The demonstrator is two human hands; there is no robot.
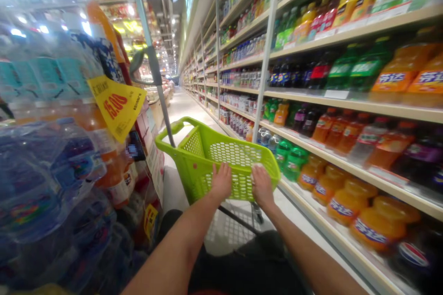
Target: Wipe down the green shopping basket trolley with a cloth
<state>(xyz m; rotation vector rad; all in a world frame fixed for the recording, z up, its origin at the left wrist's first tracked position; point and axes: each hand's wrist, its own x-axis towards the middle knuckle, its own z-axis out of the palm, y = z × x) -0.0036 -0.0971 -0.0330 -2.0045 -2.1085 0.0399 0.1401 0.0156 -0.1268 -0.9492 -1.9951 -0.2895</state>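
A bright green plastic shopping basket (221, 152) on a wheeled cart frame stands in the aisle just ahead of me. Both of my hands grip its near rim. My left hand (221, 180) is closed over the rim left of centre. My right hand (262, 185) is closed over it a little to the right, close beside the left. The basket looks empty, with perforated walls and a handle loop (180, 125) at its far left corner.
Shelves (346, 101) of soft-drink bottles run along the right side. On the left stand stacked packs of bottles (51, 184) with a yellow price sign (116, 106). A grey pole (152, 60) rises by the basket. The white aisle floor (187, 103) stretches ahead.
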